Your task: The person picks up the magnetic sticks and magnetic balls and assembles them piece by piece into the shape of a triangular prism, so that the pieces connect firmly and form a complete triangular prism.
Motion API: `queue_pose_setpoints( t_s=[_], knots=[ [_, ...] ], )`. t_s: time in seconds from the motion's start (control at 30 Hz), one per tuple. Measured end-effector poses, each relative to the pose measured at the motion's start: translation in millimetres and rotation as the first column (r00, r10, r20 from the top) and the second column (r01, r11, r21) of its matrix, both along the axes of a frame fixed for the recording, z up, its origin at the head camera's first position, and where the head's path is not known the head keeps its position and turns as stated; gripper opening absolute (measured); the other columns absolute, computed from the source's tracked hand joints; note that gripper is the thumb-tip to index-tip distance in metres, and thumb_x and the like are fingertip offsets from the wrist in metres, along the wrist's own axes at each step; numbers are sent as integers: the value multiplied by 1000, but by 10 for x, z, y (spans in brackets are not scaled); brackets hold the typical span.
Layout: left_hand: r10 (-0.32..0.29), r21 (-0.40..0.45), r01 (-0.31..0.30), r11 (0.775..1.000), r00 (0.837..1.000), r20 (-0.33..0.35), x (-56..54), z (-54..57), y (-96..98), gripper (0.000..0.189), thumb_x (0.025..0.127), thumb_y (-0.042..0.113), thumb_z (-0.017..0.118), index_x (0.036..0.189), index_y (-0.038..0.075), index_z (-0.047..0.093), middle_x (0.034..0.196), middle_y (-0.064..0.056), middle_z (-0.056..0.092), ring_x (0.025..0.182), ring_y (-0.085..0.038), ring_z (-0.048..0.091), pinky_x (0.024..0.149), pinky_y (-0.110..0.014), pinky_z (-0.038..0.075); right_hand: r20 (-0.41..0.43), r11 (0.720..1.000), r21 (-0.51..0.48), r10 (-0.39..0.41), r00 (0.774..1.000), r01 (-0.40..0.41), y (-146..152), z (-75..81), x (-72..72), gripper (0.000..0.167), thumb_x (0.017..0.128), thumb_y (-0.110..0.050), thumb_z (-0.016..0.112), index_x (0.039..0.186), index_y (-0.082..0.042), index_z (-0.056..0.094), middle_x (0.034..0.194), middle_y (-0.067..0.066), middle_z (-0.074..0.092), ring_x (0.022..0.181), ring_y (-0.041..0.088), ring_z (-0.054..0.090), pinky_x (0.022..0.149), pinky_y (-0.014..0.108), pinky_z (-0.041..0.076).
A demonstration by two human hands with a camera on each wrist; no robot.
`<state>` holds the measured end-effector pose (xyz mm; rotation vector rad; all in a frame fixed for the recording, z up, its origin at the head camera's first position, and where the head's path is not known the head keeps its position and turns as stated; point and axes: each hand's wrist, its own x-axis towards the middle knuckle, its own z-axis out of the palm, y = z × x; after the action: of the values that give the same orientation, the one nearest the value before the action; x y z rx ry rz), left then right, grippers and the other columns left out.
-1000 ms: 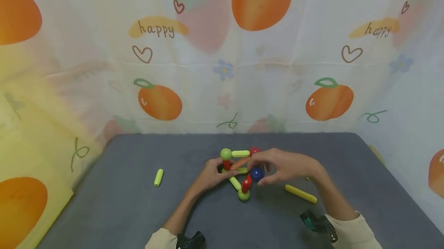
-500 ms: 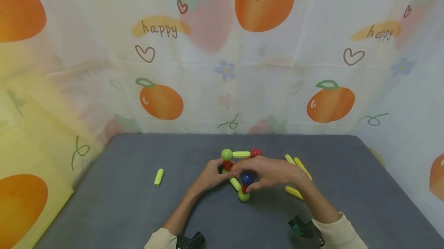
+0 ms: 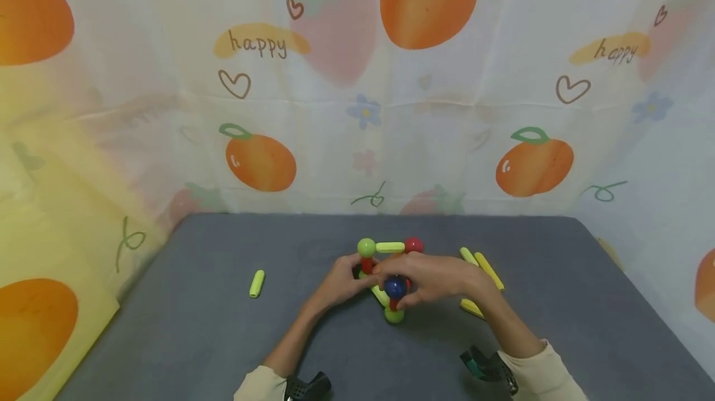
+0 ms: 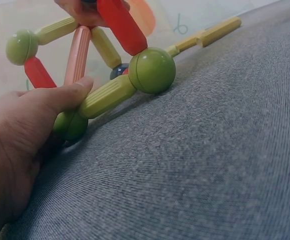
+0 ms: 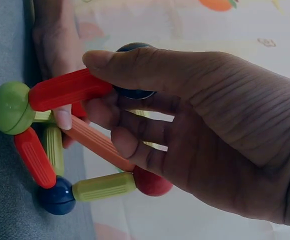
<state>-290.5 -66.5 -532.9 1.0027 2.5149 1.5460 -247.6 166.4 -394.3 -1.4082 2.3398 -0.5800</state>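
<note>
A frame of magnetic sticks and balls stands mid-table, with green, red and blue balls at its corners. My left hand (image 3: 341, 282) grips its left corner, thumb against the lower green ball (image 4: 71, 125) and the foot of the orange stick (image 4: 78, 57). At the front corner a red stick (image 5: 70, 90) rises from a green ball (image 3: 394, 315). My right hand (image 3: 432, 277) pinches the blue ball (image 3: 395, 287) at that stick's upper end, the thumb partly covering it. Another blue ball (image 5: 57, 195) and a red ball (image 3: 414, 246) form further corners.
A short yellow-green stick (image 3: 257, 283) lies alone to the left on the grey table (image 3: 184, 339). Several yellow sticks (image 3: 489, 270) lie to the right, partly behind the right forearm. A fruit-patterned cloth (image 3: 424, 177) hangs behind the table.
My right hand has moved left and slightly down. A blue ball now sits on the upright red stick, whose top end showed bare a second ago. My left hand has stayed in place.
</note>
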Motion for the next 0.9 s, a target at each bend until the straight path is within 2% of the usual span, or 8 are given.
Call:
queue_pose_setpoints(
  t_s=[0.23,0.33,0.4,0.47,0.6,0.7,0.9],
  knots=[
    [4,7,-4,1000,1000,22,13,14,-14,23,96,24,77,115,12,76,109,-6,78,96,-7,69,85,-24,55,108,999,18,-38,993,36,76,44,-9,61,92,-13,81,147,-10,54,145,6,60,130,19,60,103,38,56],
    [35,-9,-34,999,999,31,18,27,-17,23,95,26,78,114,13,76,107,-4,78,93,-6,68,84,-24,54,161,997,16,-72,984,70,177,135,-18,65,93,-15,80,151,-17,50,137,5,63,117,14,65,96,35,58],
    [47,-35,-46,998,998,34,8,31,5,24,95,30,78,115,15,76,104,-2,78,90,-5,66,82,-24,53,172,989,21,-147,974,146,341,221,-26,65,94,-17,79,152,-19,50,127,3,66,107,11,67,91,33,58],
    [54,-58,-52,997,998,33,-11,24,38,26,95,33,79,114,16,76,101,-1,77,86,-5,62,80,-23,51,139,970,43,-243,960,240,549,308,-48,63,95,-23,79,151,-21,51,116,0,68,98,10,67,87,33,57],
    [48,-54,-47,997,998,29,-10,3,78,27,94,30,80,114,13,77,98,-3,76,84,-6,59,79,-23,50,79,902,111,-426,901,417,939,359,-104,65,93,-29,80,149,-12,52,112,0,69,102,15,66,85,33,56],
    [48,-51,-47,998,998,26,8,-2,68,27,93,29,80,113,12,77,98,-3,76,84,-4,59,79,-23,50,53,860,142,-500,864,489,1143,279,-142,62,93,-28,79,145,-6,53,111,3,70,102,19,66,83,36,55],
    [60,-38,-59,998,998,24,1,17,15,27,93,28,81,114,11,76,96,-4,76,81,-4,58,76,-22,50,-19,802,196,-572,820,564,1266,-24,-311,45,98,-19,72,135,4,59,102,11,71,87,17,66,77,39,55]
  ],
)
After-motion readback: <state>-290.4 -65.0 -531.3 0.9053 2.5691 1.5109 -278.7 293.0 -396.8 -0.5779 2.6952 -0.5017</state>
